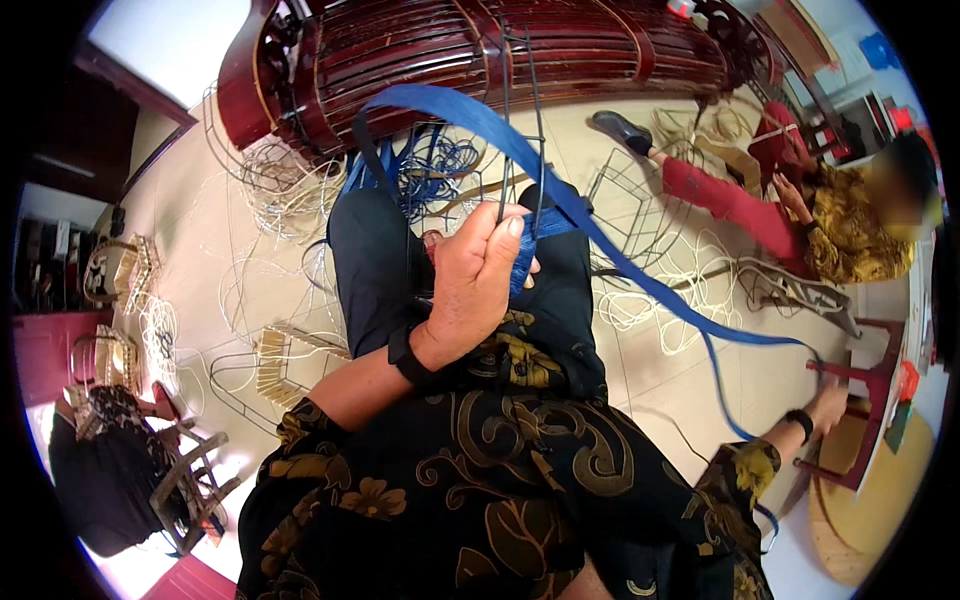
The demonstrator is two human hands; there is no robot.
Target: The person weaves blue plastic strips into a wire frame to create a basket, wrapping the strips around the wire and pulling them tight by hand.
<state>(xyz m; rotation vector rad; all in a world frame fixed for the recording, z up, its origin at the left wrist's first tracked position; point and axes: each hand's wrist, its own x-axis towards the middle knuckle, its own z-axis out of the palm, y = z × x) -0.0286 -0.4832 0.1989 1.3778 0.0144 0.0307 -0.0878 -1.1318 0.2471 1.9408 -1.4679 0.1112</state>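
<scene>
My left hand [478,265] is closed over my lap around a dark wire frame [541,130], its thumb pressed on top. Blue strap is wound round the lower part of this frame in a tight woven section [522,258], partly hidden by my fingers. From there a long flat blue strap [640,278] loops up past the frame and sweeps out to the right. My right hand [828,406], arm stretched far to the right beside a small red stool, is closed on the strap; its fingers are small and partly blurred.
A dark red slatted wooden bench [400,60] stands ahead. Tangled blue straps [435,165] and pale cords [280,190] lie on the tiled floor. Bare wire frames [635,205] lie to the right, near a seated co-worker [860,225]. Part-woven baskets [285,365] and a chair [185,480] are left.
</scene>
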